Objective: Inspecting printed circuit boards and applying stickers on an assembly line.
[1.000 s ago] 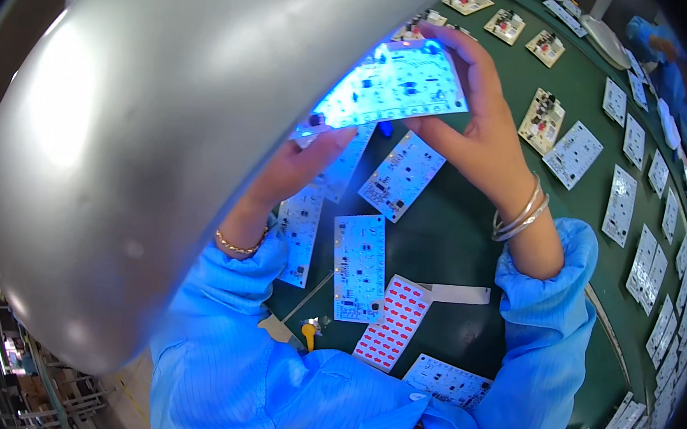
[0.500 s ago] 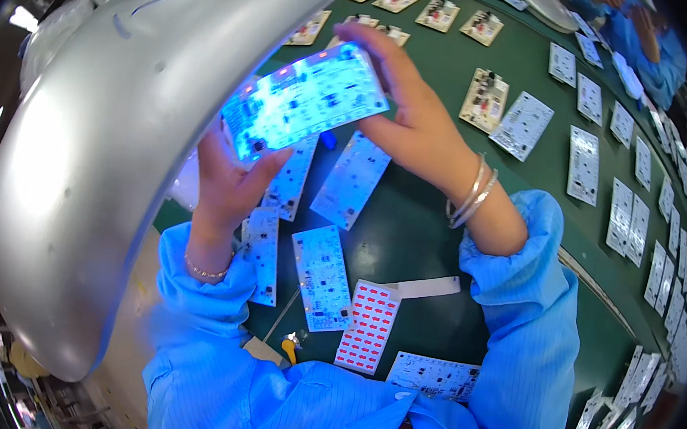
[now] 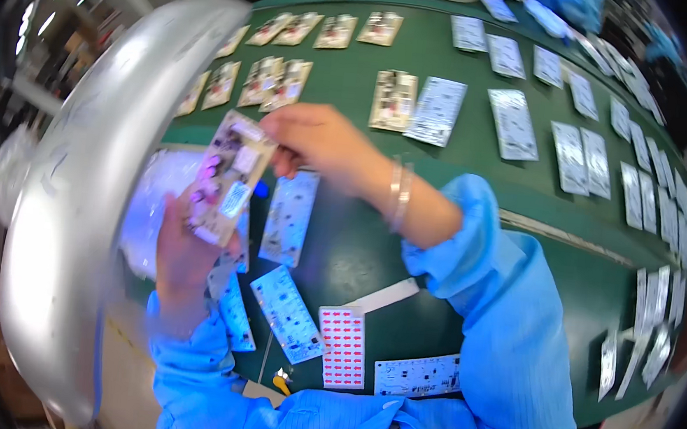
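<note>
I hold a rectangular circuit board [image 3: 230, 177] upright and tilted, its component side toward me, between both hands. My left hand [image 3: 181, 250] grips its lower end; my right hand [image 3: 316, 139], with bangles on the wrist, pinches its top edge. Both arms wear blue sleeves. Just below the board, several white circuit boards [image 3: 289, 218] lie on the green table [image 3: 445, 191]. A sheet of red labels [image 3: 343, 347] lies close to my body.
A large silver lamp shade [image 3: 71, 213] curves along the left, close to my left hand. Rows of circuit boards [image 3: 436, 112] cover the far and right side of the table. A white strip [image 3: 385, 295] and a printed white card [image 3: 417, 375] lie near the front edge.
The board has turned over from its blue-lit white face to its component side and dropped lower and left. My head has moved, so more of the far table shows.
</note>
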### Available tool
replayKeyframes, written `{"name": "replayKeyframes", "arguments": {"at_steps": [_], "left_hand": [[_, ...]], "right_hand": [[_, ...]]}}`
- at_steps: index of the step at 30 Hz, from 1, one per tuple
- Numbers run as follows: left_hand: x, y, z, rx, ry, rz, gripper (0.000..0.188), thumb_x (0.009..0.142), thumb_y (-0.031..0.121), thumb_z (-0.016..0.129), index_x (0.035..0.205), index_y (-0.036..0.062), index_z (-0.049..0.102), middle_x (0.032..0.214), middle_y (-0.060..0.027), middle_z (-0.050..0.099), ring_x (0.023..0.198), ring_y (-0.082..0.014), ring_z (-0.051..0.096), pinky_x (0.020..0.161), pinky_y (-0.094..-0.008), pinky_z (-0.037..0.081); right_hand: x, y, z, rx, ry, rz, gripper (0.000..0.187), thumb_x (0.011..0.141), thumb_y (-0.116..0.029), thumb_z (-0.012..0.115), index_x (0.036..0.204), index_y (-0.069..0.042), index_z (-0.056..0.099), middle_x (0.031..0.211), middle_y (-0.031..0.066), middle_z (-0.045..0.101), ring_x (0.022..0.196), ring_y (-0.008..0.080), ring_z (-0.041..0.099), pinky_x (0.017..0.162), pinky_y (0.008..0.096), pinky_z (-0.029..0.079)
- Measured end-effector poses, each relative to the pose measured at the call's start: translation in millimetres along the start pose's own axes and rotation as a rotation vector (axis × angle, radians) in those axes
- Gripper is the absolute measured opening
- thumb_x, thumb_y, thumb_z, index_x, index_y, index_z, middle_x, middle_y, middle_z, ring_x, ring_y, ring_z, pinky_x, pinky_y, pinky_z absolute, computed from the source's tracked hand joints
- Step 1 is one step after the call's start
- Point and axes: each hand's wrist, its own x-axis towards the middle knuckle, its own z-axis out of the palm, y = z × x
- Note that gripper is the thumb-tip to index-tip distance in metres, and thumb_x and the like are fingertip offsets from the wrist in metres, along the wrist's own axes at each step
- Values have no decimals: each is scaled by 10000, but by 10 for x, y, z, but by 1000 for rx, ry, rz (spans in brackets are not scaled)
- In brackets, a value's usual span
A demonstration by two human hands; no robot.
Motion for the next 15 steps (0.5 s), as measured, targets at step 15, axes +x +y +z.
{"name": "replayKeyframes", "arguments": {"at_steps": [15], "left_hand": [[-105,-58,-225,615,159,502,387,812,170,490,1113,-67,430,1019,-175,528,871,-239,521,762,-319,416]], "right_hand": [[269,372,123,78,105,-213,168,735,-127,431,698,11,519,542,110,552,429,140,541,383,250,437]]}}
